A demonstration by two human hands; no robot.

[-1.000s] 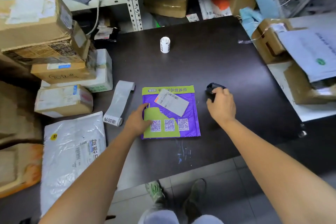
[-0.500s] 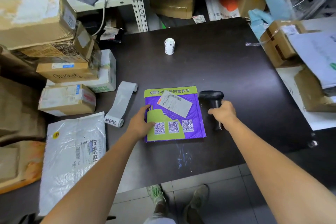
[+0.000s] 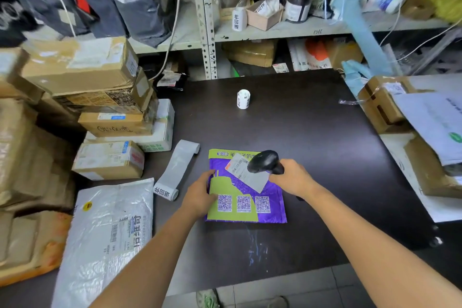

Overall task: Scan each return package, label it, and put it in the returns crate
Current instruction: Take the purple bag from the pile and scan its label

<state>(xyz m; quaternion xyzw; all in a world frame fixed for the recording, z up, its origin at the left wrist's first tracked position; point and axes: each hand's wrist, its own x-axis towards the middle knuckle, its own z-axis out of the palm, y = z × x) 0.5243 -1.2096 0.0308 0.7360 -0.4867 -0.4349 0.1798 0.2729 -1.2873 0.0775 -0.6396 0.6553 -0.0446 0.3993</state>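
Head view, package: the purple padded mailer [image 3: 276, 192] lies flat on the dark table [image 3: 312, 157], toward its 6 o'clock edge, with its shipping label [image 3: 246, 172] facing up and skewed.
Head view, left hand: the left hand [image 3: 200, 192] rests on the mailer's 9 o'clock edge, fingers loosely spread and pressing it down. Whether any finger tucks under the edge cannot be told.
Head view, right hand: the right hand [image 3: 293, 179] has its fingers wrapped round the handle of the black scanner [image 3: 265, 161], whose head hovers over the mailer's 1 o'clock corner, just beside the label.
Head view, step: scanning, by the look of it; labelling and crating remain.
Head view, handling: the mailer is probably light, soft and slightly slick, so it would flex if lifted. A pinch at one edge or corner should do, with the label kept flat.
Head view, supplies: a label strip [image 3: 177, 170] lies at the mailer's 9 to 10 o'clock, and a small roll [image 3: 243, 99] stands at 12 o'clock.
Head view, waiting parcels: a white poly bag [image 3: 107, 232] at 8 o'clock and cardboard boxes [image 3: 107, 160] at 10 o'clock.
Head view, crate: none can be made out.
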